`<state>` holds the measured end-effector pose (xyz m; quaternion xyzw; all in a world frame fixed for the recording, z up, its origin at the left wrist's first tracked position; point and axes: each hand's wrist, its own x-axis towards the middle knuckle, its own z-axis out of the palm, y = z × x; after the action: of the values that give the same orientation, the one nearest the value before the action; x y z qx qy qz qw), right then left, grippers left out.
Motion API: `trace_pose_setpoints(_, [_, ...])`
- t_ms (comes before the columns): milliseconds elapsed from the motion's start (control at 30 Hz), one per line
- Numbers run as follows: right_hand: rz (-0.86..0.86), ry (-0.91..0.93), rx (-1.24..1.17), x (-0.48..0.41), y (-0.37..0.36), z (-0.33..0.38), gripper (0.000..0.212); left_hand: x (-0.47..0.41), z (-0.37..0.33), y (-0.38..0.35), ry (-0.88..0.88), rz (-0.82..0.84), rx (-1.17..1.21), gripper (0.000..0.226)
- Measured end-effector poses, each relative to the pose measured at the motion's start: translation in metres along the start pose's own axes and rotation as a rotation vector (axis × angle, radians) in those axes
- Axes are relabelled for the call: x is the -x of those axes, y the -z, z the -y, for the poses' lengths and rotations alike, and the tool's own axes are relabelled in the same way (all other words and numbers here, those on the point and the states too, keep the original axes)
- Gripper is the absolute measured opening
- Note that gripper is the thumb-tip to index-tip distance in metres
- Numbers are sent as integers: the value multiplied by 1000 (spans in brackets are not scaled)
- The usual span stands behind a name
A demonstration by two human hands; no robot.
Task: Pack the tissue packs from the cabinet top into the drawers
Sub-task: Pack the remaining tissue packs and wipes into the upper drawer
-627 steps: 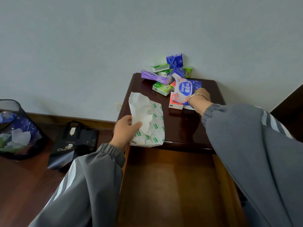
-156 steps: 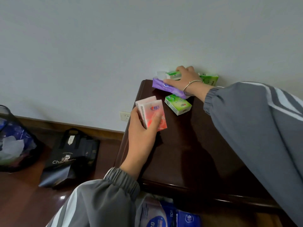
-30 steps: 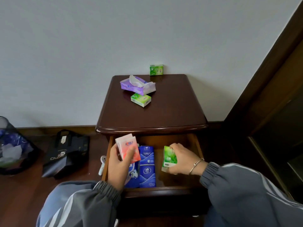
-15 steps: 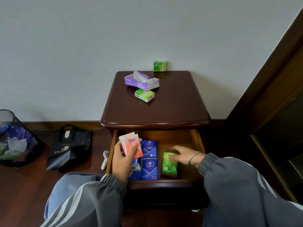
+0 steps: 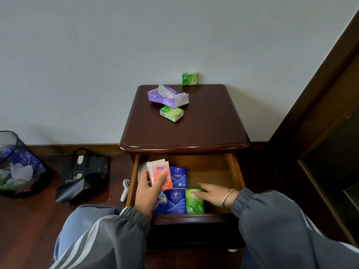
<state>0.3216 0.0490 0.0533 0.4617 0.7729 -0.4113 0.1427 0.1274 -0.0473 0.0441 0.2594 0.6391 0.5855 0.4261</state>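
One green pack (image 5: 194, 205) under right fingers (image 5: 200, 193)

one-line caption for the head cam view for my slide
Left hand holds pink tissue packs over the open drawer while right hand touches a green pack inside.

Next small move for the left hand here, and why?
Probably lower the pink packs, gripped in the left hand above the open drawer, into the bare floor behind the green pack, right of the rear blue pack. The right hand only rests flat on that green pack, already placed.
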Motion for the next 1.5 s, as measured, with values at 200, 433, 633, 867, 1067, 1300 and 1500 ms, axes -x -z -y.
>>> trace_pose_setpoints(200, [-314,148,-613,15,13,28,33,12,-15,-12,7,200,-28,44])
trace_pose_setpoints(433, [-195,252,-855,17,26,38,21,25,-29,-35,4,489,-233,45])
trace_pose_setpoints(633, [-480,174,-947,7,44,14,17,9,-33,-20,-150,217,-457,55])
trace_pose_setpoints(867, [-497,61,-824,-14,43,-6,22,-3,-11,12,-205,-66,-714,37])
trace_pose_setpoints(1067, [-480,-9,-836,-39,35,-14,24,6,4,-14,-84,98,-742,41])
trace_pose_setpoints(1300, [-347,19,-610,-66,28,-8,25,4,4,-19,49,149,-737,44])
trace_pose_setpoints(1500, [-361,9,-313,-60,24,-1,53,3,1,-17,69,162,-691,43])
